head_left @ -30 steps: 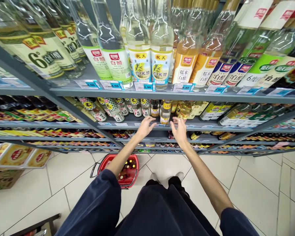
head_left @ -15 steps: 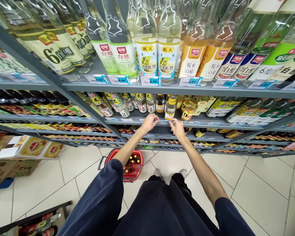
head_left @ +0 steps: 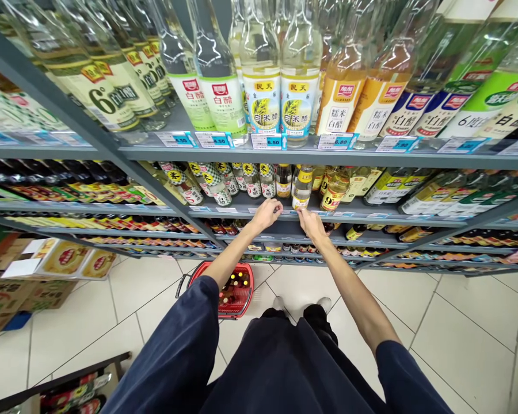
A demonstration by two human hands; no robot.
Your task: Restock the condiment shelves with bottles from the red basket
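My sleeves (head_left: 168, 336) are matt cloth. The small bottle (head_left: 303, 187) before me looks like glossy glass, the shelf edge (head_left: 224, 154) smooth painted metal, the basket (head_left: 244, 296) plastic.

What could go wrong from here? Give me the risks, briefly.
The yellow-necked glass bottle stands near the front edge of its shelf, with the right hand close to its base; a bump might tip it off, possibly breaking it on the tiled floor.

The red shopping basket stands near the left shoe, so a sideways step could catch it.
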